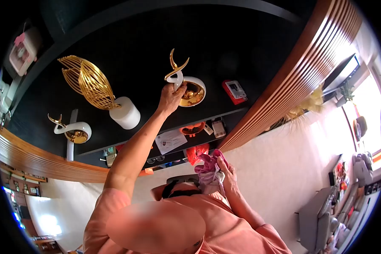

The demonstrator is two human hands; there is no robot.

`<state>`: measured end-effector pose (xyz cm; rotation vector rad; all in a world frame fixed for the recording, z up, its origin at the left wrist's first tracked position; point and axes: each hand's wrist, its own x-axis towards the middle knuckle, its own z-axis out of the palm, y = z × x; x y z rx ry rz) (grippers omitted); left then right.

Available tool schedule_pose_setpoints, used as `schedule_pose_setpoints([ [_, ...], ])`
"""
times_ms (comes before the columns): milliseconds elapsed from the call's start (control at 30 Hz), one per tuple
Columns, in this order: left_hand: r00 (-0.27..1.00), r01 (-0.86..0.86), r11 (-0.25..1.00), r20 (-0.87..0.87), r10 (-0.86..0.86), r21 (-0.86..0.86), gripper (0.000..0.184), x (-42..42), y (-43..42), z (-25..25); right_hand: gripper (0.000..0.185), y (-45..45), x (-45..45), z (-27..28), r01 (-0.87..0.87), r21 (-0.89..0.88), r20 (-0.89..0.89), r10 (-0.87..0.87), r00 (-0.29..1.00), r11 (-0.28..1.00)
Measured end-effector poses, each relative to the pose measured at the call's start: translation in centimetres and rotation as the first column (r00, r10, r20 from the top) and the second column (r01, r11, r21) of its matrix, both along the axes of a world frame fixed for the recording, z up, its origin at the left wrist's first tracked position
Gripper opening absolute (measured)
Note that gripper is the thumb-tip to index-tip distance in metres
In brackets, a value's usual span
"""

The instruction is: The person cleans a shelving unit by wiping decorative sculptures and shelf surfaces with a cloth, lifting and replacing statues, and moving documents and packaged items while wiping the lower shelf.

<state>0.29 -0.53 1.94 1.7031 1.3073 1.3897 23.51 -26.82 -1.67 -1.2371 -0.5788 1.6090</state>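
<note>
My left hand reaches up to the dark shelf, its fingers wrapped round the neck of a white deer figurine with gold antlers and a gold hollow in its round body. The figurine is upright or nearly so; whether its base touches the shelf I cannot tell. Lower down and closer to my body, my right hand is closed on a crumpled pink and whitish cloth. A gold leaf-shaped ornament on a white cylinder stands left of my left hand. Farther left sits a second, similar deer figurine.
A red box with a grey-white item lies right of the figurine. Below the top, a lower shelf holds a paper, glasses and small boxes, with a red bag nearby. Ribbed wooden edging curves along the right. A grey sofa stands farther off.
</note>
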Motion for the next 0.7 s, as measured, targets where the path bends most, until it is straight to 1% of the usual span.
schedule_pose_setpoints([
  [67,1.0,0.013,1.0,0.023,-0.014,0.022,0.026,0.6,1.0,-1.1,0.035,-0.2,0.1,-0.4,0.032,-0.002,-0.016,-0.032,0.999,0.999],
  [133,0.999,0.038,0.999,0.034,-0.04,0.037,0.025,1.4,1.3,-1.1,0.035,-0.5,0.2,-0.4,0.051,0.004,-0.016,-0.051,0.999,0.999],
  [233,0.99,0.038,0.999,-0.139,-0.037,0.009,0.024,1.6,1.5,-0.8,0.036,-0.9,0.2,-0.1,0.046,0.021,0.002,-0.046,0.999,0.999],
  [333,0.989,0.003,0.999,-0.146,0.003,0.041,0.024,2.0,1.8,-1.4,0.037,-1.2,0.6,-0.4,-0.012,0.016,0.013,0.012,1.0,1.0],
  [433,0.989,-0.001,1.0,-0.151,0.005,0.03,0.023,2.0,1.9,-2.1,0.038,-1.3,0.4,-0.5,-0.013,0.001,0.015,0.013,1.0,1.0],
  [533,0.992,0.007,1.0,-0.125,-0.009,-0.018,0.025,2.0,2.3,-2.5,0.038,-1.3,0.5,0.2,-0.044,-0.027,0.069,0.046,0.997,0.999],
  [633,0.973,-0.054,0.998,-0.228,0.044,-0.037,0.028,2.7,2.2,-2.6,0.038,-1.1,0.1,0.6,-0.042,-0.021,0.054,0.043,0.998,0.999],
  [700,0.973,-0.003,0.995,-0.23,-0.019,-0.096,0.03,3.0,1.8,-1.9,0.039,-0.9,0.4,0.3,-0.069,-0.041,0.109,0.073,0.991,0.997],
])
